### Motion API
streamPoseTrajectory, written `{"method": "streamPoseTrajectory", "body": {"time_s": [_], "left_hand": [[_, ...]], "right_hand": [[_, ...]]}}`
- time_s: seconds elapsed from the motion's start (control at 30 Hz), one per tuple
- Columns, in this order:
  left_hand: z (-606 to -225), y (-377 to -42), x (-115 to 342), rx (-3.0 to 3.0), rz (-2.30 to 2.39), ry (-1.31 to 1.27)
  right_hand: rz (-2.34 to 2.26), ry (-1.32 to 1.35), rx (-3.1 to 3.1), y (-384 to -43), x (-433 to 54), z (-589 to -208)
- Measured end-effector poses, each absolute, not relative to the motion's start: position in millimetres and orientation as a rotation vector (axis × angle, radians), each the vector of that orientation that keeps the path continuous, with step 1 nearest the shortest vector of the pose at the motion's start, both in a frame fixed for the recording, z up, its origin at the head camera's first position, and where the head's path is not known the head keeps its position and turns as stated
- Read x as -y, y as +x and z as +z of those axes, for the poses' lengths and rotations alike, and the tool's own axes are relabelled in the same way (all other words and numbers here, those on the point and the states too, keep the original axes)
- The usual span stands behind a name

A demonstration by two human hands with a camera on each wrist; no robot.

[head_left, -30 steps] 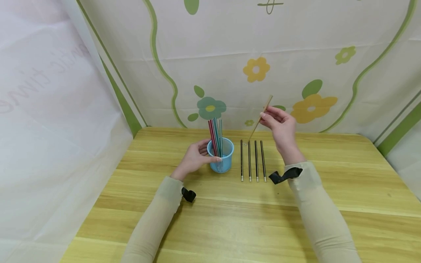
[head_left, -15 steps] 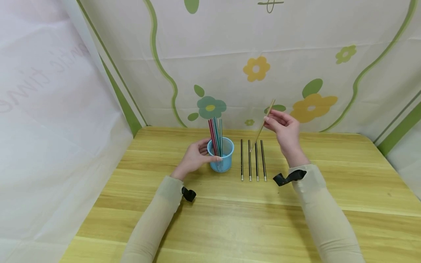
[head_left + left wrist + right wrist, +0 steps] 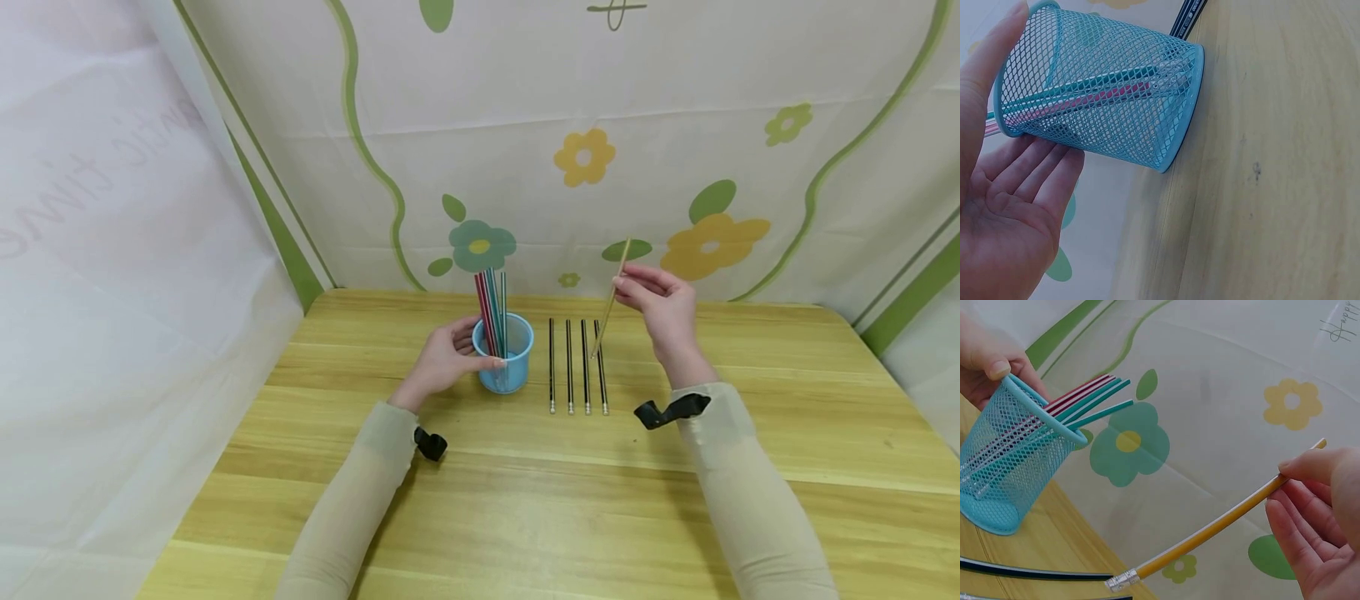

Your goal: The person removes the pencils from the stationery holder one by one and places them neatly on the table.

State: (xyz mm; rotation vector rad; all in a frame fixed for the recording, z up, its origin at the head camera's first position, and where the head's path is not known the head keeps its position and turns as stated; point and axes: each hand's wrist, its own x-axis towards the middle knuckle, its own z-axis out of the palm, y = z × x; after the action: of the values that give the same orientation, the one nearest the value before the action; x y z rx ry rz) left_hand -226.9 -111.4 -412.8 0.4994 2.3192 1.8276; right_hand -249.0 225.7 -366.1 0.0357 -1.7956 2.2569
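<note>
My left hand [image 3: 441, 362] holds a light blue mesh pencil cup [image 3: 507, 381] by its side, thumb at the rim and fingers behind. Inside lean several red and teal pencils [image 3: 1088, 403], their eraser ends down by the cup's bottom in the left wrist view. My right hand [image 3: 663, 312] pinches a yellow pencil [image 3: 1204, 534] near its upper end between thumb and fingers. This pencil slants down to the left, its metal-banded eraser end lowest. In the head view its lower end overlaps the rightmost of several black pencils [image 3: 569, 367], which lie side by side right of the cup.
The wooden table [image 3: 510, 517] runs up to a pale fabric backdrop [image 3: 487, 75] printed with flowers. Another white fabric wall [image 3: 112, 333] borders the left side. Black straps [image 3: 430, 444] hang from both sleeves.
My right hand has moved right and slightly down with the yellow pencil, whose lower end has passed from the left black pencils to the rightmost one. My left hand and the cup stay put.
</note>
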Motion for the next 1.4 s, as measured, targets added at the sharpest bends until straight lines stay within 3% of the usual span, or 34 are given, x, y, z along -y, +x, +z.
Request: {"method": "streamPoseTrajectory", "body": {"time_s": [1.0, 1.4], "left_hand": [[-423.1, -231.6, 112.4, -2.334, 1.843, 0.506], [-423.7, -232.4, 112.2, -2.342, 1.839, 0.502]], "right_hand": [[2.061, -0.256, 2.258, -245.2, -262.6, -408.4], [1.963, -0.252, 2.481, -248.0, -265.8, -427.8]]}}
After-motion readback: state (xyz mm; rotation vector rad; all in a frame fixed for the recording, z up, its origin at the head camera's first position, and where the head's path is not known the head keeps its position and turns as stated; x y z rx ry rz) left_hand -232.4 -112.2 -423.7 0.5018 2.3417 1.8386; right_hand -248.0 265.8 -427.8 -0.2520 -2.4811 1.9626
